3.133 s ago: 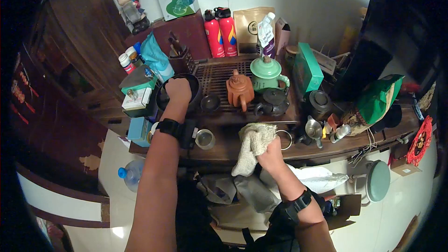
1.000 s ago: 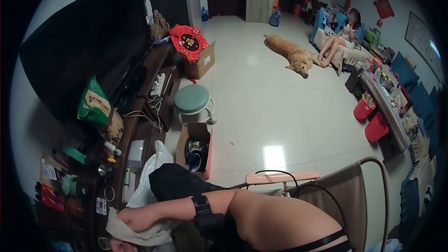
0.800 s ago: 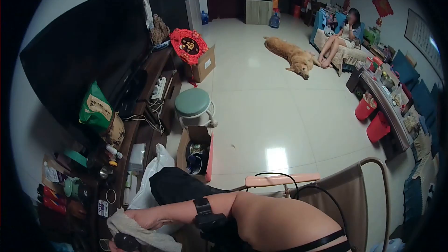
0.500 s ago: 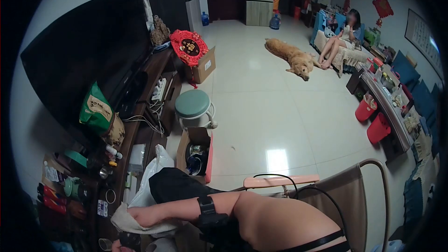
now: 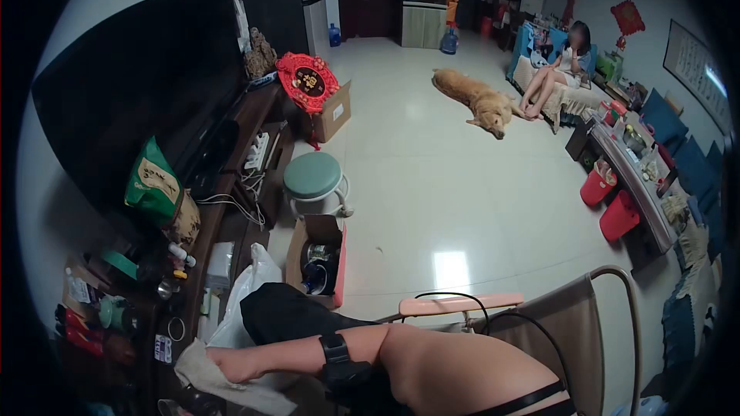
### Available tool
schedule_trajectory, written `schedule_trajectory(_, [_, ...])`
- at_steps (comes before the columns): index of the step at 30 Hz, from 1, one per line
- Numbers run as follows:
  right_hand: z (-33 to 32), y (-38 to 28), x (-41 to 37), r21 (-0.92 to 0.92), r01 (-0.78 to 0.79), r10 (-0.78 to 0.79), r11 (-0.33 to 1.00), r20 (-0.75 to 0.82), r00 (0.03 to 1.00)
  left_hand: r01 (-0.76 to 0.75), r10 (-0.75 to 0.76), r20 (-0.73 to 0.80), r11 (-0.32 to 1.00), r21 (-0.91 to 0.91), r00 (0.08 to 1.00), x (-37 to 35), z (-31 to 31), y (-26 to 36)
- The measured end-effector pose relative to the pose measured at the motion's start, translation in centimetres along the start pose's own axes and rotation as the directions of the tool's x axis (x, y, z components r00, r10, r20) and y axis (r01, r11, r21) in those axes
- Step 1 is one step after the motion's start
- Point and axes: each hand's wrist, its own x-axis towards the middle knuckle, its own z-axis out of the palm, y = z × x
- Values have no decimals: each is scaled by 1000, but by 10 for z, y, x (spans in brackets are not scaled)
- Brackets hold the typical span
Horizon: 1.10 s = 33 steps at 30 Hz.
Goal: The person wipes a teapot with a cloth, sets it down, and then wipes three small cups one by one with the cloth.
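My right arm reaches across the bottom of the view to the left, a black band around it. At its end my right hand [image 5: 233, 365] is closed on a light grey cloth [image 5: 202, 374], whose folds hide the fingertips. The cloth hangs over the front of the dark TV cabinet [image 5: 150, 374]. Just below it is a dark, rounded object [image 5: 199, 399], partly covered and too dim to name. My left hand is outside the view.
Jars, bottles and a green bag [image 5: 154, 181] crowd the cabinet beside the large TV [image 5: 139, 100]. An open carton [image 5: 317, 258] and a round stool [image 5: 312, 176] stand on the floor. Farther off lie a dog [image 5: 478, 100] and a seated person [image 5: 566, 69]. A chair [image 5: 547, 331] is close on my right.
My right hand has shifted slightly left and down with the cloth. Fingers seen at the bottom left edge have gone out of view. The camera has turned a little.
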Motion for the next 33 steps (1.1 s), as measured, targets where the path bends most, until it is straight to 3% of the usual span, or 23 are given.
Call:
schedule_trajectory(3, [-10, 19, 4, -177, 59, -47, 982, 74, 996, 1, -80, 156, 890, 456, 984, 0, -10, 21])
schedule_trajectory(6, [-3, 19, 1, -175, -84, 72, 981, -74, 995, -76, 10, 139, 876, 476, 990, 0, 1, 15])
schedule_trajectory(9, [1, 29, 4, -323, -131, 56, 937, -230, 972, -99, 70, 75, 852, 514, 995, -4, 16, 9])
schedule_trajectory(12, [6, 37, 7, -240, -213, 104, 947, -397, 912, -84, 31, 96, 784, 615, 995, -3, 11, 6])
schedule_trajectory(13, [4, 38, 9, -216, -162, 87, 963, -320, 944, -72, 3, 106, 750, 657, 994, -3, 5, 7])
schedule_trajectory(14, [5, 27, 8, -262, -247, 163, 933, -303, 939, -81, 26, 88, 702, 708, 996, 0, 1, 6])
schedule_trajectory(16, [14, 31, 8, -370, -113, 23, 922, -239, 971, -215, 245, -6, 862, 458, 969, 14, -20, -18])
schedule_trajectory(17, [22, 36, 11, -403, 104, -194, 909, -190, 962, -180, 204, 34, 760, 624, 978, 15, -20, -10])
schedule_trajectory(18, [28, 41, 10, -375, 54, -128, 925, -173, 977, -282, 323, 56, 713, 642, 945, 12, -13, -14])
schedule_trajectory(19, [31, 33, 11, -344, 3, -57, 939, -146, 988, -307, 326, 83, 734, 606, 942, 9, -8, -12])
schedule_trajectory(21, [29, 37, 17, -480, -52, -3, 875, -113, 994, -273, 308, 45, 754, 597, 950, 8, -6, -10])
schedule_trajectory(23, [27, 45, 22, -413, -133, 73, 901, -158, 985, -250, 268, 13, 878, 408, 963, 8, -8, -10])
schedule_trajectory(25, [30, 52, 25, -92, -251, 225, 964, -232, 946, -231, 239, 3, 937, 263, 971, 6, -9, -5])
schedule_trajectory(27, [26, 44, 36, 405, -430, 500, 807, -80, 862, -225, 217, 65, 958, 176, 974, 13, -20, -3])
schedule_trajectory(29, [29, 57, 36, 571, -349, 504, 743, -134, 854, -156, 155, 25, 988, 22, 988, 16, -25, 2])
schedule_trajectory(30, [27, 61, 36, 614, -328, 473, 718, -84, 877, -109, 112, 53, 992, -70, 992, 20, -30, 3])
schedule_trajectory(31, [31, 69, 36, 610, -282, 466, 740, -164, 870, -95, 105, 48, 980, -173, 993, 24, -32, 4])
schedule_trajectory(33, [35, 72, 37, 606, -329, 524, 724, -174, 834, -63, 90, 56, 925, -375, 994, 34, -33, 2])
